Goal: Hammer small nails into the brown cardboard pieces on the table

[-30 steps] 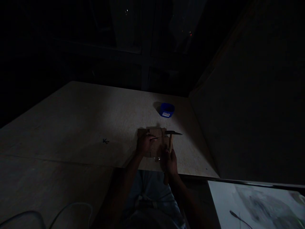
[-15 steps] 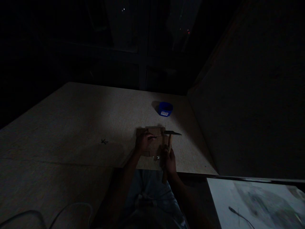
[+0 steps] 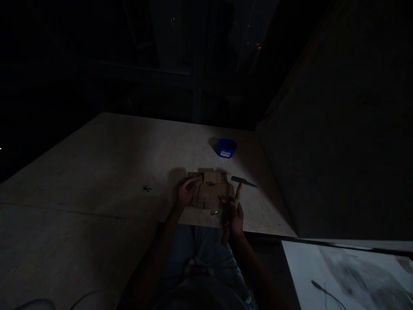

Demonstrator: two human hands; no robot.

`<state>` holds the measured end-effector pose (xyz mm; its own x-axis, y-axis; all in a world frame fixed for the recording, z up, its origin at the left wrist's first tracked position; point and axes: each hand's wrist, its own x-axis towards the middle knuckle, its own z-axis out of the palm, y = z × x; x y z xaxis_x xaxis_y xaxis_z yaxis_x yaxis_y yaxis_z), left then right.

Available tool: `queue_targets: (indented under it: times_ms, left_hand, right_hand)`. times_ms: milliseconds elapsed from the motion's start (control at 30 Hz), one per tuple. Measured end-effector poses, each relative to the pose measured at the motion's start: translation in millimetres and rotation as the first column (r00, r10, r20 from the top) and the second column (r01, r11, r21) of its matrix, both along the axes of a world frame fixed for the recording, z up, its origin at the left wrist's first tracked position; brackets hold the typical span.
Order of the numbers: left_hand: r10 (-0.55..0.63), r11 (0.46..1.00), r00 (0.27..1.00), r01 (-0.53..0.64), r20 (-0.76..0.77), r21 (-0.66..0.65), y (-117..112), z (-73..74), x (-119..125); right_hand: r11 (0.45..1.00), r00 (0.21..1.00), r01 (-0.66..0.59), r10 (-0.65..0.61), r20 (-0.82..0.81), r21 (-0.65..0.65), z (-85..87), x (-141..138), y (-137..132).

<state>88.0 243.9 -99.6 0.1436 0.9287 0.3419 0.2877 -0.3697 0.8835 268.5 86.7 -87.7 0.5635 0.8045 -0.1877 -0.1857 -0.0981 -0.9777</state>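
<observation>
My right hand (image 3: pixel 236 218) is closed round the wooden handle of a hammer (image 3: pixel 239 191), whose dark metal head points up and away over the table. Its fingers are beside the right edge of a folded piece of brown cardboard (image 3: pixel 214 193). My left hand (image 3: pixel 184 192) is at the cardboard's left edge, fingers apart, with nothing visible in it. A small dark mark or part (image 3: pixel 211 184) shows on the cardboard, too dim to name. Several thin dark pieces that look like nails (image 3: pixel 146 188) lie in a small pile to the left.
A blue plastic tub (image 3: pixel 226 148) with a white label stands behind the cardboard on the pale table (image 3: pixel 155 142). A tall dark panel (image 3: pixel 338 150) rises along the right side. A cable (image 3: pixel 325 292) lies on a white surface at lower right. The room is very dim.
My left hand has drawn back left from the middle of the cardboard to its left edge, and its fingers have opened. The hammer has swung a little right, its head now clear of the cardboard.
</observation>
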Motion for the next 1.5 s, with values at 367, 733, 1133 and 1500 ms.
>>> queue_targets:
  times_ms: [367, 733, 1133, 1500]
  left_hand:
    - [0.539, 0.841, 0.795, -0.527, -0.279, 0.121, -5.4, -22.9, -164.8]
    - [0.354, 0.928, 0.777, -0.359, -0.52, 0.095, 20.4, -41.0, -206.7]
    - [0.293, 0.952, 0.886, -0.306, -0.359, 0.022, 26.6, -38.7, -220.4]
    - [0.488, 0.867, 0.868, -0.47, 0.088, -0.166, 17.6, -28.9, -226.3]
  right_hand:
    - [0.999, 0.997, 0.024, -0.022, -0.07, 0.027, 2.0, 0.8, -3.0]
    - [0.997, 0.994, 0.059, -0.054, -0.099, 0.05, 3.6, 1.4, -2.8]
    - [0.999, 0.998, 0.033, -0.031, -0.049, 0.023, 0.1, 1.9, -3.9]
    - [0.995, 0.994, 0.097, -0.096, -0.043, 0.023, 5.2, -3.2, -4.4]
